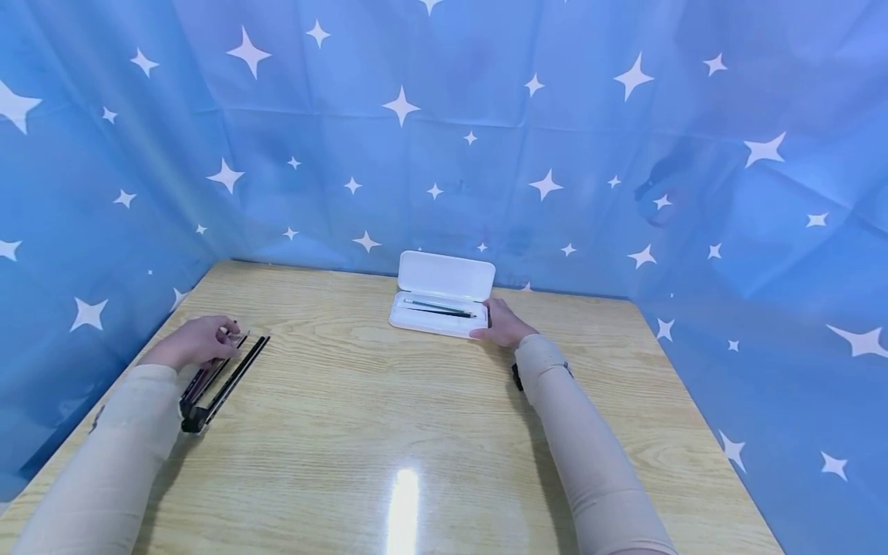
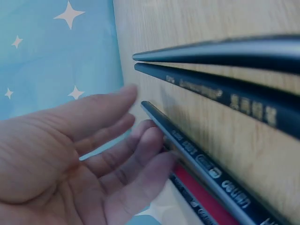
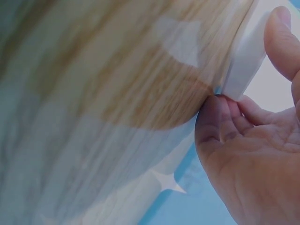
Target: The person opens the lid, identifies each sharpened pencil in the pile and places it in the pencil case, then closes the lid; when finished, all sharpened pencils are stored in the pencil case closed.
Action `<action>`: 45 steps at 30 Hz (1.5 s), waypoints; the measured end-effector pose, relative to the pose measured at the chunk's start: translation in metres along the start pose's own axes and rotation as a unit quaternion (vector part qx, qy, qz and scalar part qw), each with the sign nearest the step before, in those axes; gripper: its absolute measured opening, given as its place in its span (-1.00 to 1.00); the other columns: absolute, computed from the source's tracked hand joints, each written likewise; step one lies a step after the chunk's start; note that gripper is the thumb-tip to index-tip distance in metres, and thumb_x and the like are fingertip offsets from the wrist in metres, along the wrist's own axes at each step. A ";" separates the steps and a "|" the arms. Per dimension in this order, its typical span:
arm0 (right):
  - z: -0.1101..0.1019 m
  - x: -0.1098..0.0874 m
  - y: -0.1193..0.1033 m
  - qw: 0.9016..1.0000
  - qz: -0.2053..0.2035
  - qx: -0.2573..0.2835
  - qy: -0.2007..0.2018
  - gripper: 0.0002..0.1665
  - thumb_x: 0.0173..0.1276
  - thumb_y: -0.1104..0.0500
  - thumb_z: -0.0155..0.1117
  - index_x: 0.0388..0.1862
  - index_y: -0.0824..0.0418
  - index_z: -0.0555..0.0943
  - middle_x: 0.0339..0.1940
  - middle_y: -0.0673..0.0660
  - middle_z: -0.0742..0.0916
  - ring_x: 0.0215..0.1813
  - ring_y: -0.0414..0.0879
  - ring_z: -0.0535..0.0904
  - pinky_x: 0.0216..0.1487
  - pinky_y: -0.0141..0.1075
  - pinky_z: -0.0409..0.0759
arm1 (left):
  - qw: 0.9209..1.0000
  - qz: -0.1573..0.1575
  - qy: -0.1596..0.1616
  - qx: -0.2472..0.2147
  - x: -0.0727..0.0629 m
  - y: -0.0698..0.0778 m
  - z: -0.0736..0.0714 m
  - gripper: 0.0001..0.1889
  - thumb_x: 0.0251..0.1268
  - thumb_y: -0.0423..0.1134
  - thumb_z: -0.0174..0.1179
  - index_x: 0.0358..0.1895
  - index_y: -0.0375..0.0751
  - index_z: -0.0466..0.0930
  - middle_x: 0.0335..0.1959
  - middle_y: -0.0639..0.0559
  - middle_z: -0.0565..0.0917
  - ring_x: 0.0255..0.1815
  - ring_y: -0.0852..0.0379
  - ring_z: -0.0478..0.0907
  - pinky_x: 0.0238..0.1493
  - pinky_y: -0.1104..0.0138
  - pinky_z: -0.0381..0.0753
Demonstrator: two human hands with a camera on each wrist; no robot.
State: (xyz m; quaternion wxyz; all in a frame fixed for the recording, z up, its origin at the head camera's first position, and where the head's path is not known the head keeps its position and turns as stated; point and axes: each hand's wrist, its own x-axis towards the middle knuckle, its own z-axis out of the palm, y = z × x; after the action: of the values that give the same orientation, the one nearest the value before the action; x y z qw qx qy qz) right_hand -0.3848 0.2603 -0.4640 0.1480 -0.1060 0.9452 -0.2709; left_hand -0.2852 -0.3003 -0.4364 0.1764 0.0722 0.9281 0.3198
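At the table's left side, my left hand (image 1: 201,339) is beside several dark pencils (image 1: 239,378). In the left wrist view its bent fingers (image 2: 152,140) are right at a dark pencil (image 2: 201,164) with pale lettering, and a red pencil (image 2: 201,192) lies next to it. The thumb side is apart from them. Two more dark pencils (image 2: 220,96) lie farther over. At the back, my right hand (image 1: 505,325) grips the right end of a white pencil case (image 1: 447,276), thumb in front. Its lid stands up, and two pencils (image 1: 440,308) lie inside.
The wooden table (image 1: 361,432) runs back to a blue curtain (image 1: 451,146) with white stars, which also hangs along both sides. A black device (image 1: 517,377) is at the right wrist. A bright reflection is on the table's near part.
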 end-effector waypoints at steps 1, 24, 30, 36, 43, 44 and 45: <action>0.000 0.000 0.000 1.000 -0.002 -0.001 0.000 -0.04 0.46 -0.02 0.34 0.55 0.39 0.08 0.48 0.36 0.28 0.50 0.20 0.22 0.50 0.05 0.22 | 1.000 -0.001 -0.003 0.002 -0.001 0.000 0.000 -0.45 0.35 -0.35 0.28 0.23 -0.69 0.31 -0.09 -0.41 0.57 -0.26 -0.04 0.58 -0.32 0.15 0.67; 0.001 -0.005 -0.003 1.000 0.004 -0.002 0.001 0.00 0.47 -0.03 0.33 0.59 0.39 0.02 0.53 0.38 0.22 0.56 0.24 0.14 0.54 0.06 0.16 | 1.000 -0.026 0.000 0.017 -0.002 0.005 0.013 -0.50 0.13 -0.62 0.21 0.18 -0.70 0.35 -0.34 -0.14 0.50 -0.35 0.01 0.50 -0.39 0.21 0.61; 0.000 -0.004 -0.004 1.000 0.004 -0.003 0.000 0.00 0.48 -0.01 0.33 0.60 0.38 0.01 0.55 0.38 0.20 0.57 0.23 0.12 0.54 0.05 0.15 | 0.999 -0.027 0.005 0.018 -0.003 0.006 0.012 -0.52 0.09 -0.62 0.17 0.15 -0.67 0.38 -0.35 -0.14 0.50 -0.35 0.02 0.50 -0.39 0.22 0.60; 0.002 -0.001 -0.001 1.000 0.000 -0.011 -0.003 0.02 0.48 -0.05 0.31 0.60 0.38 -0.01 0.56 0.38 0.19 0.58 0.23 0.12 0.55 0.05 0.14 | 0.999 -0.034 0.010 0.027 -0.004 0.007 0.009 -0.46 0.11 -0.55 0.14 0.21 -0.72 0.34 -0.26 -0.19 0.52 -0.34 0.00 0.50 -0.37 0.23 0.58; 0.000 -0.001 -0.001 1.000 -0.003 -0.013 0.001 -0.01 0.47 -0.05 0.32 0.60 0.36 0.02 0.55 0.35 0.22 0.57 0.21 0.15 0.54 0.04 0.17 | 0.999 -0.028 0.014 0.027 -0.006 0.012 0.005 -0.48 0.16 -0.50 0.11 0.21 -0.69 0.31 -0.21 -0.25 0.51 -0.37 0.01 0.49 -0.37 0.22 0.55; 0.000 -0.001 -0.001 1.000 -0.003 -0.014 0.001 -0.01 0.48 -0.04 0.32 0.60 0.36 0.03 0.55 0.35 0.22 0.57 0.21 0.15 0.53 0.04 0.18 | 0.999 -0.027 0.015 0.027 -0.006 0.012 0.004 -0.49 0.19 -0.49 0.11 0.21 -0.68 0.32 -0.22 -0.23 0.50 -0.37 0.02 0.49 -0.38 0.22 0.55; 0.000 -0.001 0.000 1.000 -0.003 -0.015 0.001 -0.01 0.48 -0.04 0.32 0.60 0.36 0.02 0.55 0.36 0.21 0.57 0.21 0.15 0.53 0.04 0.18 | 0.999 -0.026 0.014 0.025 -0.006 0.012 0.004 -0.50 0.21 -0.49 0.11 0.22 -0.68 0.31 -0.23 -0.22 0.50 -0.37 0.02 0.49 -0.38 0.22 0.55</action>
State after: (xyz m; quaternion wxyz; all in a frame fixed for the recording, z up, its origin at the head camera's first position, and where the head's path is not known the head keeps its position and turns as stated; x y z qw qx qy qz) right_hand -0.3835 0.2602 -0.4637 0.1441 -0.1110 0.9492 -0.2570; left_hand -0.2780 -0.2900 -0.4301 0.1694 0.0482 0.9399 0.2926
